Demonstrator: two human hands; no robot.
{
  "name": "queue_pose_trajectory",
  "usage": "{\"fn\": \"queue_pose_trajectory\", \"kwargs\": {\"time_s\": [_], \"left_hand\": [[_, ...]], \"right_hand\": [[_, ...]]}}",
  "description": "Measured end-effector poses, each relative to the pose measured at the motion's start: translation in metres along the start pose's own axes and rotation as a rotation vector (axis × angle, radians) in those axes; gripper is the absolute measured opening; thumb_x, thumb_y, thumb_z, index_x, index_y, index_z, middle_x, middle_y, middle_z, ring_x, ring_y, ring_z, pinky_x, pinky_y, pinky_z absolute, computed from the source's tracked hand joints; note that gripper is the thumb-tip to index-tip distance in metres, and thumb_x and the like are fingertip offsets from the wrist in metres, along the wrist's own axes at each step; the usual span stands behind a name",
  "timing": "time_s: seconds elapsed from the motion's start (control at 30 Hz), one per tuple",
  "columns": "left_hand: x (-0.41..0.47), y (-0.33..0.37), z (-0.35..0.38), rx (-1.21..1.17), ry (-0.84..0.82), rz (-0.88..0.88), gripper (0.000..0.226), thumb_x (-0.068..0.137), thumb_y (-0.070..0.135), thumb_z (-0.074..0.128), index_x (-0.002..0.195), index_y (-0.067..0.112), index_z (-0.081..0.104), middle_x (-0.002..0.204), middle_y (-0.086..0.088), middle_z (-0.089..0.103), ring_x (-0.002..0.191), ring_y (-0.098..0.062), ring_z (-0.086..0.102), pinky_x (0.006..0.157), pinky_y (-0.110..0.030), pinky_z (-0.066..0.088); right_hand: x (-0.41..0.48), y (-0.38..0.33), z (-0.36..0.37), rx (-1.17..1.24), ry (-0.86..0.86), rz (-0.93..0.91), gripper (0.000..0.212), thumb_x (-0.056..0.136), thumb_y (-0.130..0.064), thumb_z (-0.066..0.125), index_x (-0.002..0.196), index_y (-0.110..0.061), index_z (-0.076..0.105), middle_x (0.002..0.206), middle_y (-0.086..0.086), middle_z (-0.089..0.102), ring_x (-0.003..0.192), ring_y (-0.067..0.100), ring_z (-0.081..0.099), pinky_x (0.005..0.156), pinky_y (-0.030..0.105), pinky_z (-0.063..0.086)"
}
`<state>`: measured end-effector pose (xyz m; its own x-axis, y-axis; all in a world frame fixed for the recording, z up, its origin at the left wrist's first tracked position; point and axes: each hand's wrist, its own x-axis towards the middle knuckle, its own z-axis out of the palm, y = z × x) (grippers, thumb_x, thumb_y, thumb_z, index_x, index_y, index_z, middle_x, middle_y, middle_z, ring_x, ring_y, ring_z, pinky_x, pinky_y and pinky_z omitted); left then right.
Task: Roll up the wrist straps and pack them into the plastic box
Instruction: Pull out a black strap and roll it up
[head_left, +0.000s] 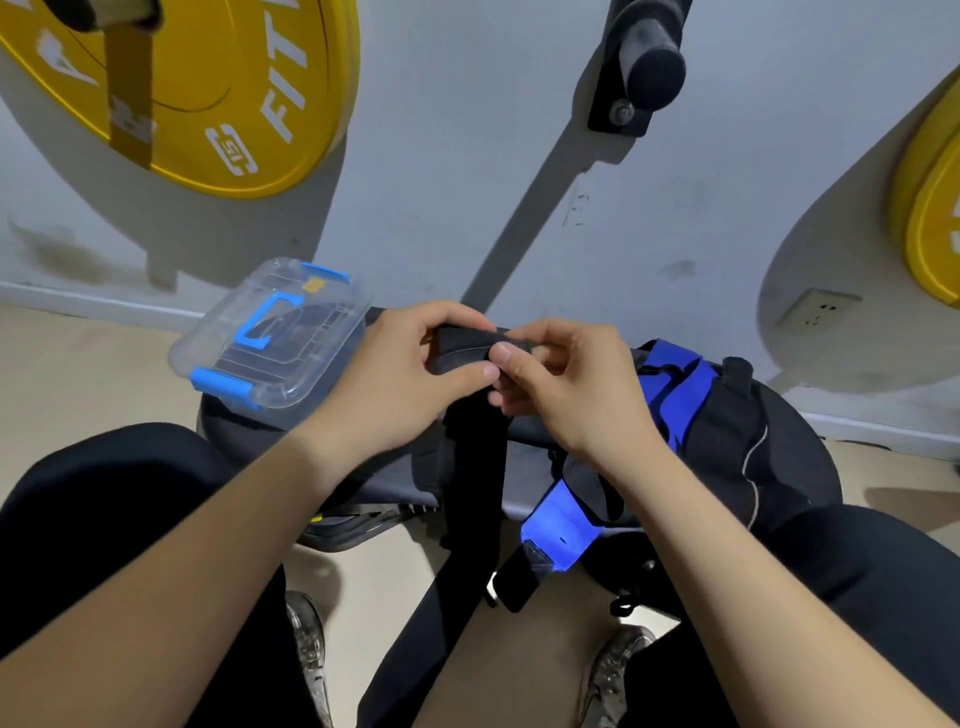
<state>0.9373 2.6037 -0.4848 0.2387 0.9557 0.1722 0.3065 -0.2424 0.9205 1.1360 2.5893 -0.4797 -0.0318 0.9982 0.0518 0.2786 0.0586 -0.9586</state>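
Observation:
A black wrist strap hangs down between my knees, its top end bunched between both hands. My left hand grips that top end, thumb pressed against the fabric. My right hand pinches the same end from the right, thumb on top. A clear plastic box with a blue handle and blue latches sits shut on the bench to the left of my hands. A second strap, blue and black, droops off the bench edge under my right wrist.
A blue and black bag lies on the dark bench at right. Yellow weight plates hang on the wall behind, with a black peg above. My legs and shoes are below.

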Motion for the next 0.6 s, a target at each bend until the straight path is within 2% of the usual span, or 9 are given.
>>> {"fn": "queue_pose_trajectory", "kwargs": {"time_s": [0.07,0.13,0.2,0.27,0.3,0.37,0.4,0.5,0.6], "left_hand": [[0.003,-0.002,-0.001,0.035,0.021,0.028,0.024,0.089,0.018,0.087,0.110,0.027,0.079,0.101,0.009,0.081,0.096,-0.009,0.077,0.088,-0.025,0.061],[0.007,-0.005,-0.005,0.103,0.041,0.029,0.016,0.092,0.025,0.085,0.106,0.032,0.080,0.099,0.005,0.077,0.094,-0.012,0.073,0.084,-0.024,0.056],[0.012,-0.007,-0.010,0.119,0.070,0.000,0.009,0.094,0.029,0.083,0.101,0.035,0.081,0.100,-0.002,0.072,0.092,-0.009,0.070,0.080,-0.020,0.051],[0.017,-0.007,-0.012,-0.042,0.019,-0.026,0.005,0.099,0.025,0.078,0.101,0.029,0.082,0.101,-0.007,0.077,0.089,-0.009,0.073,0.079,-0.022,0.055],[0.018,-0.006,-0.011,-0.114,-0.005,-0.034,0.007,0.100,0.023,0.076,0.104,0.025,0.082,0.100,-0.008,0.080,0.089,-0.012,0.075,0.079,-0.025,0.059],[0.020,-0.006,-0.008,-0.166,0.012,-0.022,0.009,0.101,0.018,0.075,0.106,0.022,0.081,0.098,-0.007,0.082,0.089,-0.015,0.076,0.083,-0.033,0.061],[0.021,-0.006,-0.006,-0.171,0.039,-0.005,0.011,0.100,0.015,0.076,0.107,0.022,0.081,0.098,-0.006,0.082,0.090,-0.016,0.076,0.086,-0.035,0.061],[0.023,-0.006,-0.004,-0.216,0.069,0.028,0.022,0.098,0.005,0.075,0.113,0.020,0.081,0.105,-0.005,0.082,0.098,-0.018,0.076,0.092,-0.035,0.061],[0.024,-0.004,-0.005,-0.299,0.029,0.025,0.020,0.095,0.008,0.079,0.114,0.015,0.082,0.105,-0.007,0.083,0.097,-0.016,0.077,0.088,-0.026,0.061]], "right_hand": [[0.003,0.003,0.000,-0.099,0.046,-0.062,0.012,0.098,-0.029,0.078,0.100,-0.018,0.080,0.067,0.011,0.072,0.059,0.013,0.071,0.060,0.029,0.057],[0.006,0.007,-0.001,-0.211,0.093,-0.121,0.015,0.096,-0.039,0.079,0.095,-0.024,0.083,0.069,0.002,0.070,0.064,0.009,0.064,0.066,0.031,0.053],[0.010,0.009,-0.003,-0.174,0.093,-0.138,0.017,0.097,-0.042,0.077,0.091,-0.026,0.081,0.075,-0.005,0.071,0.069,0.010,0.064,0.069,0.036,0.054],[0.012,0.011,-0.004,-0.117,0.065,-0.151,0.018,0.101,-0.040,0.074,0.092,-0.025,0.078,0.073,0.001,0.072,0.067,0.011,0.062,0.065,0.038,0.049],[0.014,0.012,-0.003,-0.092,0.062,-0.161,0.015,0.101,-0.037,0.074,0.095,-0.024,0.077,0.072,0.011,0.069,0.065,0.014,0.059,0.063,0.041,0.046],[0.018,0.013,-0.001,-0.024,0.065,-0.165,0.007,0.101,-0.030,0.076,0.101,-0.023,0.078,0.073,0.028,0.063,0.062,0.023,0.051,0.063,0.051,0.046],[0.020,0.013,-0.001,0.008,0.060,-0.162,0.005,0.101,-0.025,0.076,0.104,-0.022,0.079,0.073,0.031,0.063,0.062,0.023,0.049,0.062,0.050,0.044],[0.025,0.012,-0.001,0.092,0.066,-0.176,0.010,0.099,-0.016,0.077,0.104,-0.023,0.082,0.075,0.028,0.070,0.062,0.021,0.054,0.063,0.038,0.045],[0.030,0.010,-0.002,0.162,0.085,-0.200,0.018,0.097,-0.008,0.078,0.101,-0.026,0.084,0.086,0.017,0.080,0.079,0.036,0.075,0.078,0.050,0.061]]}}
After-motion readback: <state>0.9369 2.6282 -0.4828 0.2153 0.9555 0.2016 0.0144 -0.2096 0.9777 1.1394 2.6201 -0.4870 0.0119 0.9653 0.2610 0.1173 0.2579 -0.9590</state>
